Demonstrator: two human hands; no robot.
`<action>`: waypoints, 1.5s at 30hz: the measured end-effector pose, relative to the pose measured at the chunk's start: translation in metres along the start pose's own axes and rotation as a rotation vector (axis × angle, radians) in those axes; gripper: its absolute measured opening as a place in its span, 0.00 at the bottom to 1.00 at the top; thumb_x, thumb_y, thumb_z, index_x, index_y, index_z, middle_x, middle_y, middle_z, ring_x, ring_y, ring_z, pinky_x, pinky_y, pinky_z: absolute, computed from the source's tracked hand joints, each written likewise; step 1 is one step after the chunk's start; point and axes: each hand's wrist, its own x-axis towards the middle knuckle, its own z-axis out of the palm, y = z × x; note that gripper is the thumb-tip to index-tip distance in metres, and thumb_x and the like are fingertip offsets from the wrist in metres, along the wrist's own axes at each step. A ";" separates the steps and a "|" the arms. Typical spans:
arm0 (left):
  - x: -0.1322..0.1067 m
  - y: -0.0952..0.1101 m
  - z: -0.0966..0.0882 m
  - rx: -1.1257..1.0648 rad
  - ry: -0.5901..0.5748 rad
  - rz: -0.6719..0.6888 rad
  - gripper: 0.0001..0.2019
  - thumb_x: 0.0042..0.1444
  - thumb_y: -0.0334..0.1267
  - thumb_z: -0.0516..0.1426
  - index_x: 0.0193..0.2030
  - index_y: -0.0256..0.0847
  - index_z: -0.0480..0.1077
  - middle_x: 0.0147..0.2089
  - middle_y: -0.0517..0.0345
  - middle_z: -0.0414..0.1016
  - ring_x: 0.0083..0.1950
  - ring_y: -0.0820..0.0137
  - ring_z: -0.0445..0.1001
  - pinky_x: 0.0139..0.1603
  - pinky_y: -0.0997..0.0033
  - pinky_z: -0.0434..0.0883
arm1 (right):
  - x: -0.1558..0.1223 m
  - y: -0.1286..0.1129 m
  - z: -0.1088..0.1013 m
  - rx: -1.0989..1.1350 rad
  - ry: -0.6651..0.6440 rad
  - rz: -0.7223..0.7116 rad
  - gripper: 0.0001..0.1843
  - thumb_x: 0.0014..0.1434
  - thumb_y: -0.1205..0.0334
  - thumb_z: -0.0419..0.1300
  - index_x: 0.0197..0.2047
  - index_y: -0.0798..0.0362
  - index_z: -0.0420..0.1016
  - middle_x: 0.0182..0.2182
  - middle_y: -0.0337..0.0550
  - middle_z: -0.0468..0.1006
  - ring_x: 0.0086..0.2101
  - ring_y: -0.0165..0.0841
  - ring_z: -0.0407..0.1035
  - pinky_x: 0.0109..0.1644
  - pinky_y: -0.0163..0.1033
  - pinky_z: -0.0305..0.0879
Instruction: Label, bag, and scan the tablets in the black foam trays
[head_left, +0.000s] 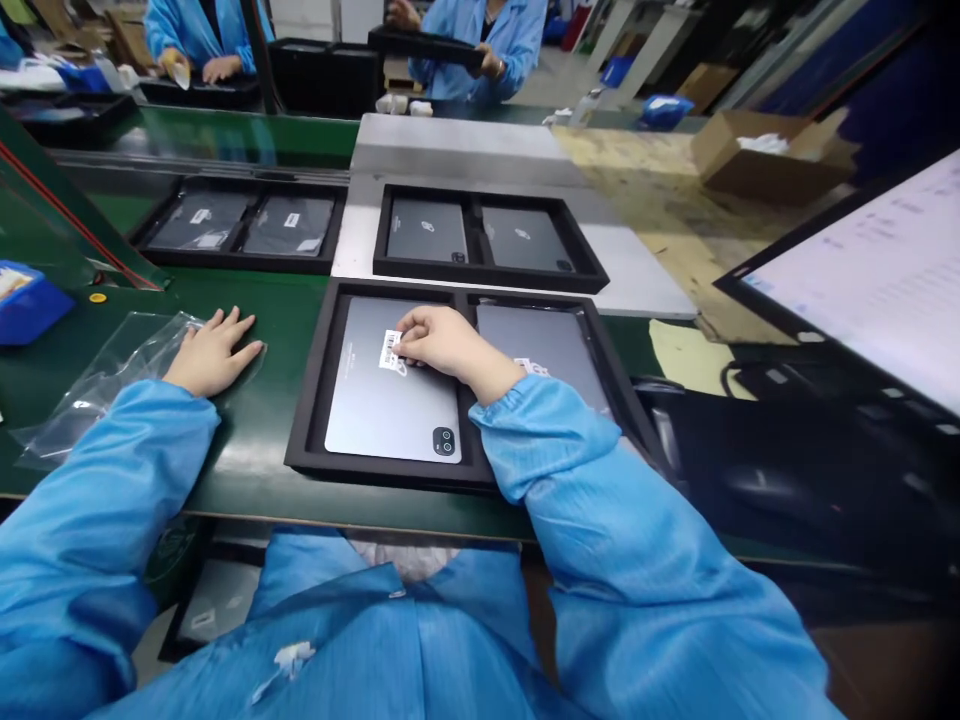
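A grey tablet [375,410] lies back side up in the left compartment of a black foam tray [307,430]. Over its back, my right hand [442,340] pinches a small white barcode label [389,350] between thumb and fingers. The label is at or just above the surface; I cannot tell whether it is stuck down. Partly behind my right forearm, a second tablet [540,335] with a white label fills the right compartment. My left hand [214,353] lies flat with fingers spread, resting on the edge of a clear plastic bag [105,375] on the green bench.
Beyond stand two more trays of tablets, one on the grey plate [480,270], one on the belt [240,258]. A monitor [870,290] and a mouse [761,485] are at right, a blue bin [34,310] at left. Two co-workers in blue handle trays across the line.
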 end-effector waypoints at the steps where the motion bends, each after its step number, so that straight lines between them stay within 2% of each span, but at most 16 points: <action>1: -0.001 0.000 -0.002 0.002 -0.004 -0.003 0.34 0.71 0.52 0.45 0.79 0.38 0.56 0.82 0.42 0.46 0.82 0.47 0.45 0.76 0.30 0.50 | 0.000 -0.001 0.000 0.000 -0.007 -0.007 0.12 0.53 0.79 0.72 0.36 0.57 0.76 0.21 0.35 0.77 0.23 0.28 0.72 0.31 0.30 0.68; 5: -0.001 0.002 -0.007 -0.002 -0.013 -0.010 0.34 0.71 0.52 0.46 0.79 0.38 0.56 0.82 0.43 0.46 0.82 0.47 0.45 0.76 0.30 0.50 | 0.001 -0.001 -0.001 0.011 -0.003 -0.028 0.13 0.51 0.79 0.73 0.34 0.57 0.76 0.21 0.36 0.77 0.23 0.29 0.72 0.32 0.32 0.69; 10: 0.005 -0.005 0.000 -0.033 0.010 -0.002 0.34 0.70 0.54 0.47 0.78 0.40 0.58 0.81 0.43 0.48 0.82 0.46 0.46 0.77 0.31 0.50 | 0.006 0.002 0.000 -0.003 -0.010 -0.021 0.13 0.53 0.79 0.72 0.37 0.57 0.76 0.21 0.36 0.77 0.23 0.29 0.72 0.30 0.31 0.65; 13: 0.003 -0.006 0.003 -0.084 0.061 -0.021 0.35 0.67 0.53 0.50 0.75 0.35 0.62 0.80 0.40 0.52 0.82 0.48 0.46 0.78 0.37 0.50 | 0.010 0.004 0.003 -0.003 -0.012 -0.038 0.14 0.51 0.79 0.72 0.38 0.57 0.76 0.20 0.36 0.77 0.24 0.30 0.72 0.30 0.32 0.65; 15: -0.004 0.002 -0.003 -0.121 0.121 -0.058 0.36 0.63 0.52 0.55 0.72 0.32 0.64 0.79 0.36 0.53 0.82 0.45 0.45 0.78 0.34 0.48 | 0.011 0.002 0.007 -0.030 0.016 -0.043 0.16 0.49 0.79 0.72 0.38 0.56 0.76 0.19 0.35 0.76 0.23 0.30 0.72 0.30 0.32 0.64; 18: -0.017 0.039 -0.026 -0.169 0.264 0.032 0.38 0.56 0.50 0.62 0.70 0.34 0.64 0.78 0.34 0.55 0.80 0.39 0.46 0.74 0.22 0.40 | 0.010 -0.002 0.012 -0.106 0.079 -0.044 0.17 0.46 0.81 0.69 0.37 0.55 0.76 0.19 0.33 0.75 0.23 0.29 0.71 0.30 0.32 0.63; 20: -0.025 0.081 -0.045 -0.189 0.314 0.271 0.30 0.56 0.50 0.63 0.63 0.38 0.71 0.70 0.36 0.68 0.74 0.42 0.58 0.76 0.30 0.46 | 0.012 -0.003 0.011 -0.129 0.124 -0.063 0.17 0.46 0.81 0.67 0.38 0.55 0.76 0.21 0.33 0.76 0.24 0.29 0.71 0.31 0.32 0.64; 22: -0.029 0.130 -0.058 -0.197 0.200 0.583 0.16 0.62 0.47 0.59 0.50 0.40 0.77 0.54 0.42 0.79 0.60 0.51 0.72 0.70 0.48 0.62 | 0.016 -0.001 0.003 -0.126 0.221 -0.080 0.16 0.47 0.79 0.66 0.40 0.55 0.77 0.23 0.35 0.77 0.25 0.30 0.71 0.32 0.33 0.65; 24: -0.026 0.178 -0.057 -0.178 -0.010 0.837 0.12 0.64 0.44 0.56 0.44 0.40 0.78 0.45 0.47 0.80 0.49 0.58 0.76 0.56 0.60 0.69 | 0.020 0.004 -0.011 -0.109 0.378 -0.086 0.14 0.51 0.76 0.65 0.42 0.56 0.78 0.28 0.39 0.80 0.28 0.31 0.73 0.35 0.33 0.67; 26: -0.018 0.215 -0.044 -0.112 -0.111 0.969 0.13 0.64 0.47 0.59 0.45 0.39 0.78 0.44 0.47 0.79 0.46 0.58 0.76 0.49 0.63 0.70 | 0.026 0.010 -0.026 -0.074 0.528 -0.096 0.16 0.54 0.74 0.62 0.46 0.56 0.78 0.35 0.44 0.83 0.32 0.32 0.75 0.39 0.35 0.70; 28: -0.007 0.236 -0.027 -0.033 -0.083 1.034 0.19 0.63 0.52 0.62 0.48 0.37 0.77 0.48 0.43 0.78 0.48 0.56 0.75 0.51 0.61 0.69 | 0.029 0.015 -0.038 -0.035 0.604 -0.100 0.20 0.55 0.72 0.60 0.52 0.56 0.77 0.40 0.47 0.84 0.34 0.33 0.76 0.43 0.36 0.72; 31: 0.008 0.242 -0.005 0.039 0.031 1.096 0.22 0.65 0.56 0.60 0.48 0.35 0.76 0.52 0.40 0.76 0.52 0.53 0.73 0.57 0.54 0.67 | 0.033 0.021 -0.048 -0.023 0.601 -0.068 0.25 0.55 0.72 0.59 0.56 0.57 0.76 0.42 0.50 0.84 0.37 0.35 0.78 0.47 0.38 0.74; 36: 0.017 0.237 0.006 0.025 0.172 1.158 0.18 0.70 0.53 0.55 0.47 0.40 0.78 0.51 0.45 0.77 0.56 0.53 0.68 0.67 0.46 0.58 | 0.037 0.031 -0.055 -0.079 0.632 -0.043 0.18 0.54 0.72 0.61 0.48 0.55 0.81 0.47 0.55 0.83 0.45 0.40 0.78 0.56 0.43 0.72; 40: 0.015 0.239 0.001 0.063 0.125 1.163 0.18 0.70 0.52 0.54 0.46 0.40 0.78 0.54 0.45 0.77 0.58 0.53 0.67 0.70 0.44 0.56 | 0.039 0.048 -0.047 -0.041 0.599 -0.107 0.15 0.50 0.71 0.64 0.43 0.52 0.82 0.43 0.54 0.82 0.44 0.42 0.78 0.53 0.42 0.75; 42: 0.014 0.236 -0.006 0.040 0.109 1.129 0.19 0.72 0.51 0.51 0.45 0.41 0.77 0.56 0.46 0.77 0.60 0.53 0.67 0.72 0.42 0.53 | 0.038 0.053 -0.037 -0.039 0.516 -0.175 0.13 0.45 0.74 0.66 0.32 0.47 0.80 0.35 0.49 0.80 0.48 0.44 0.78 0.53 0.41 0.76; 45: 0.012 0.226 -0.018 -0.078 0.153 1.088 0.21 0.74 0.51 0.47 0.45 0.40 0.75 0.57 0.46 0.77 0.62 0.54 0.67 0.76 0.40 0.47 | 0.034 0.049 -0.023 -0.039 0.330 -0.221 0.19 0.36 0.81 0.67 0.19 0.45 0.70 0.26 0.44 0.76 0.54 0.48 0.76 0.53 0.42 0.77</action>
